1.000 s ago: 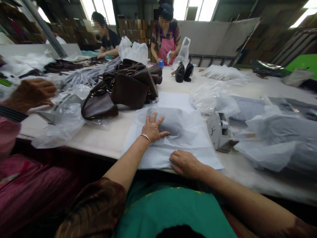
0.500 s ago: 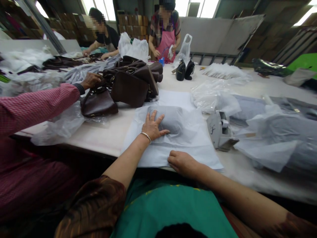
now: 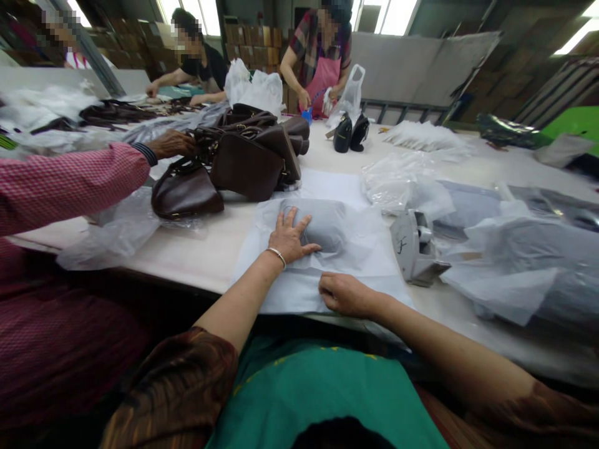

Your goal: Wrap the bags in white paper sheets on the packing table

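My left hand [image 3: 287, 240] lies with fingers spread on a translucent white wrapping [image 3: 358, 240]. A rounded dark shape [image 3: 322, 224] shows through it; its kind is hidden. Under the wrapping are thin white paper sheets [image 3: 299, 296], reaching the table's near edge. My right hand [image 3: 344, 294] is closed at the near edge of the sheets, its fingers curled on the paper. Just right of the paper stands a grey tape dispenser [image 3: 415, 246].
Dark brown handbags [image 3: 246, 162] are piled at left, where a co-worker's hand [image 3: 173, 144] reaches in. Clear plastic bags [image 3: 393, 187] and wrapped items [image 3: 519, 262] cover the right side. Two small black bags [image 3: 349, 132] stand farther back. Two people work across the table [image 3: 187, 259].
My right hand has moved slightly up and away from the table edge with the paper's near edge. My left hand stays put. Across the table, the person in the pink apron leans over.
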Action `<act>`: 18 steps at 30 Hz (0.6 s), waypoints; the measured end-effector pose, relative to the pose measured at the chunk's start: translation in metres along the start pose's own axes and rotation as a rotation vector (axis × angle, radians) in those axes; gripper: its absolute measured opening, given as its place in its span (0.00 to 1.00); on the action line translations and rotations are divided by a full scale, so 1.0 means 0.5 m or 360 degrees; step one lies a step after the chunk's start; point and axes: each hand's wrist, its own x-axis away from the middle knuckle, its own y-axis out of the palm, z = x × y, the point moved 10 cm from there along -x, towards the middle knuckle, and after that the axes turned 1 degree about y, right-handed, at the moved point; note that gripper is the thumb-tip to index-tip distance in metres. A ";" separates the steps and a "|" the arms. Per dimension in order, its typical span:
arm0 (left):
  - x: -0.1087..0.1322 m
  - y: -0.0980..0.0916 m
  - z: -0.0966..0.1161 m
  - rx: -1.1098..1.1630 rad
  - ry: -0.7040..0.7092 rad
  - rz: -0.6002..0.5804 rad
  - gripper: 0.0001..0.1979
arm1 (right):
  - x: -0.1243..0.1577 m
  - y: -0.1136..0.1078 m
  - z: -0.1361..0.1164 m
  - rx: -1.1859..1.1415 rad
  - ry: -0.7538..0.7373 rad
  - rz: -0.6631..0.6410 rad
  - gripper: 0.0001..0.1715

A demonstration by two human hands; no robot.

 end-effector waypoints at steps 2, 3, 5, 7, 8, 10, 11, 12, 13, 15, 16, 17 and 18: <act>0.000 0.001 -0.001 0.0004 -0.0005 -0.0004 0.50 | 0.002 -0.007 0.004 -0.0008 0.0013 0.0022 0.07; 0.000 0.002 -0.001 0.0006 -0.0007 -0.0011 0.50 | 0.003 -0.004 0.001 0.0013 -0.0005 0.0018 0.07; -0.001 0.004 -0.002 0.0012 -0.0009 -0.0027 0.50 | 0.006 0.012 -0.008 0.0099 -0.0054 -0.0027 0.07; -0.001 0.003 -0.003 0.0015 -0.0011 -0.0022 0.50 | 0.007 0.038 -0.018 0.0204 -0.0083 -0.0111 0.07; -0.001 0.001 -0.003 0.0015 -0.0013 -0.0013 0.50 | 0.006 0.049 -0.023 0.0246 -0.0083 -0.0150 0.07; 0.002 -0.004 -0.003 0.0008 -0.0020 -0.0001 0.50 | 0.003 0.065 -0.030 0.0297 -0.0078 -0.0208 0.09; 0.003 -0.006 -0.003 0.0004 -0.0023 0.0001 0.49 | 0.000 0.070 -0.033 0.0310 -0.0080 -0.0222 0.09; 0.004 -0.007 -0.004 0.0001 -0.0025 0.0001 0.49 | -0.003 0.071 -0.036 0.0320 -0.0085 -0.0221 0.10; 0.004 -0.007 -0.004 -0.0002 -0.0026 0.0001 0.49 | -0.006 0.070 -0.037 0.0327 -0.0094 -0.0213 0.10; 0.004 -0.008 -0.005 -0.0006 -0.0021 0.0004 0.49 | -0.010 0.064 -0.039 0.0324 -0.0126 -0.0192 0.10; 0.004 -0.008 -0.005 -0.0006 -0.0018 0.0003 0.49 | -0.011 0.058 -0.040 0.0311 -0.0144 -0.0179 0.10; 0.004 -0.007 -0.004 -0.0003 -0.0015 0.0000 0.49 | -0.010 0.051 -0.039 0.0292 -0.0155 -0.0167 0.09; 0.004 -0.008 -0.003 -0.0001 -0.0015 -0.0001 0.49 | -0.009 0.042 -0.038 0.0268 -0.0153 -0.0154 0.08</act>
